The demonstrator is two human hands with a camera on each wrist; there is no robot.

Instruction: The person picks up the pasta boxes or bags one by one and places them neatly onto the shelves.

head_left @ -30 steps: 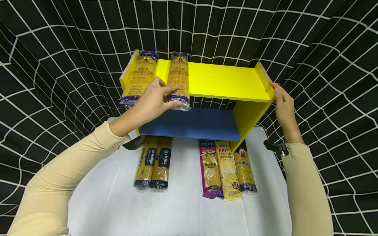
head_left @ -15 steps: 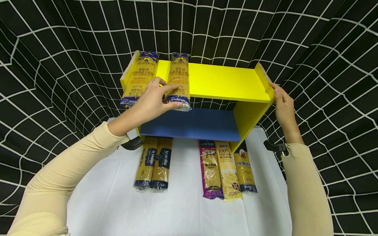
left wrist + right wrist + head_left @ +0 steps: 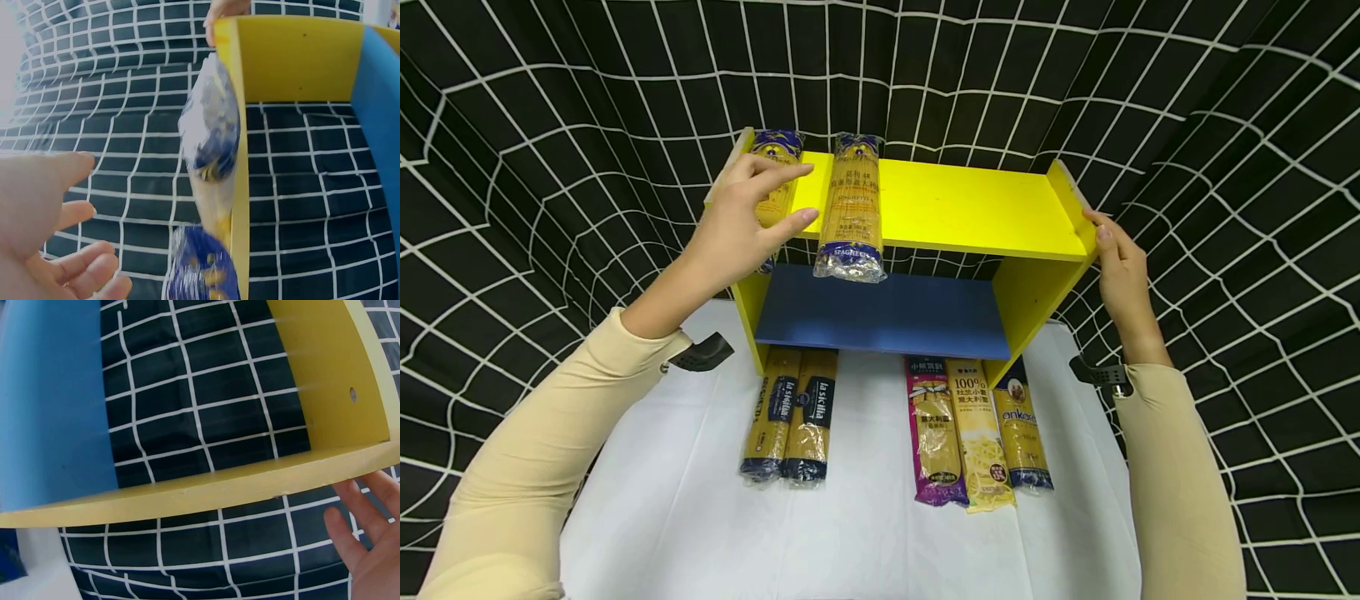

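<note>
My left hand [image 3: 733,212] is spread, thumb apart from fingers, in front of the left spaghetti pack [image 3: 778,146] and partly hiding it. A second spaghetti pack [image 3: 853,200] lies to its right, its clear-wrapped end jutting past the front edge of the yellow top shelf [image 3: 962,204]. Left wrist view: the hand [image 3: 56,225] holds nothing, with a gap to the packs' blue ends [image 3: 203,265]. My right hand [image 3: 1123,267] touches the shelf unit's right side panel [image 3: 1045,304] near its upper corner; its fingers [image 3: 356,515] lie against the panel's outer side.
Below is a blue shelf [image 3: 883,312]. On the white cloth [image 3: 857,542] lie two dark-labelled la sicilia packs [image 3: 808,417] at left, and a purple-edged pack [image 3: 936,433], a cream pack [image 3: 981,442] and an ankara pack [image 3: 1024,425] at right. Black grid-patterned curtains [image 3: 970,75] surround everything.
My left hand has let go of the second spaghetti pack and moved left, over to the left pack. The second pack stays on the top shelf. My right hand has not moved.
</note>
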